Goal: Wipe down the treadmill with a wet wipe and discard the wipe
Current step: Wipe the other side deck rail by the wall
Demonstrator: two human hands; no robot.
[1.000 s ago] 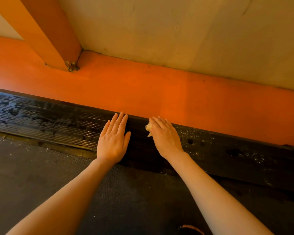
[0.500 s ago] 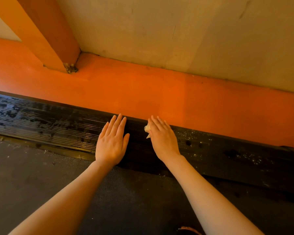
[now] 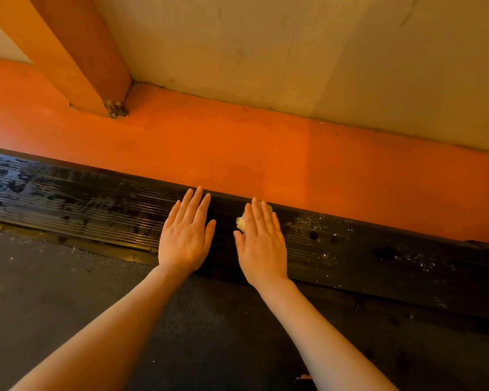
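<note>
Two bare forearms, sleeveless, no rings or watch

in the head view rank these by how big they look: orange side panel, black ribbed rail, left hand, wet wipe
1. orange side panel and black ribbed rail: both span the frame, too close to rank.
2. left hand, flat on the rail.
3. wet wipe, mostly hidden under the right hand, so its true size is unclear.

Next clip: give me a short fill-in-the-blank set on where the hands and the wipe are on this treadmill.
1. The wet wipe lies under the ____ hand.
2. The left hand rests flat on the ribbed ____ side rail.
3. The frame strip beyond the rail is ____.
4. White specks on the rail lie to the ____ of the hands.

Missing words: right; black; orange; right
</note>
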